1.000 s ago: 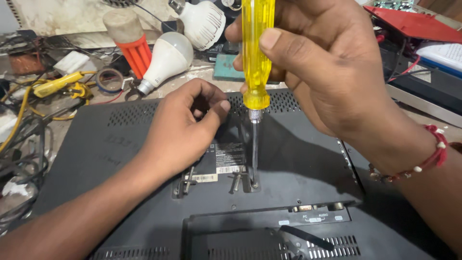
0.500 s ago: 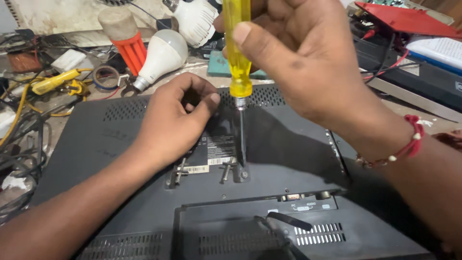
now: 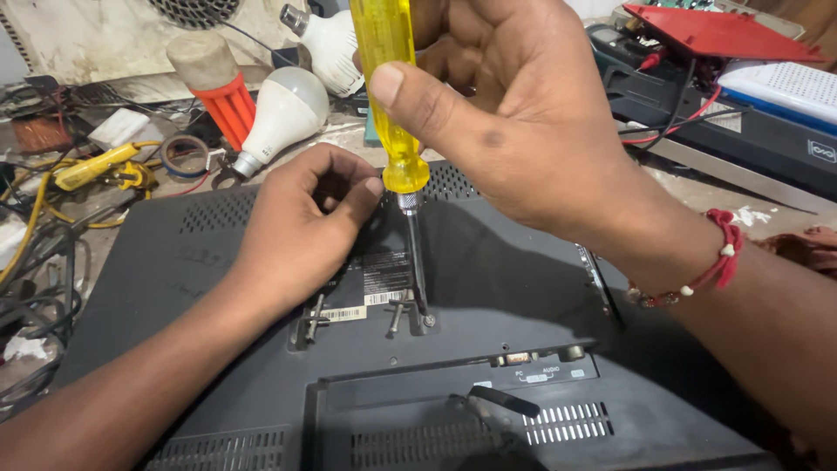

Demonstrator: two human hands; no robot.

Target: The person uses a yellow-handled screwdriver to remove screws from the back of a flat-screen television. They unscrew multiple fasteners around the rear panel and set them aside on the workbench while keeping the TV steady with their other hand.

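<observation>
Right hand [image 3: 514,131] clamped on screwdriver [image 3: 392,96], tip at screw [image 3: 428,321] below. Left hand [image 3: 301,227] curled, bracing panel [image 3: 523,288], holding nothing visible. Tilted shaft risks slipping, stripping head.

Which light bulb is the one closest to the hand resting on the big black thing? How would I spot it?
Start at the big black monitor back lying flat, then look past its far left corner to the cluttered bench. There lies a white bulb, metal base pointing toward the left hand. Unlike the second bulb further back, it touches an orange ribbed bulb body.
</observation>
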